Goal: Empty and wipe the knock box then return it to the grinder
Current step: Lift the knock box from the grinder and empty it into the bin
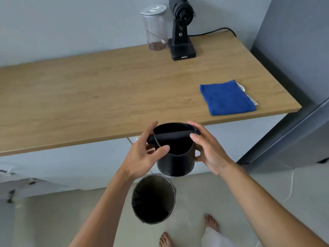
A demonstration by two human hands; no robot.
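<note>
Left hand (142, 154) and right hand (208, 150) clasp the upright knock box (175, 163) between them.

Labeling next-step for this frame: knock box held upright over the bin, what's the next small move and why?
Probably tip the knock box over toward the bin. Both hands, left hand and right hand, hold it upright above the open bin; the blue cloth lies folded on the counter.

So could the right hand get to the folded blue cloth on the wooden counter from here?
Probably yes: the folded blue cloth lies unobstructed near the counter's front edge, but the right hand would first have to release the black knock box.
</note>
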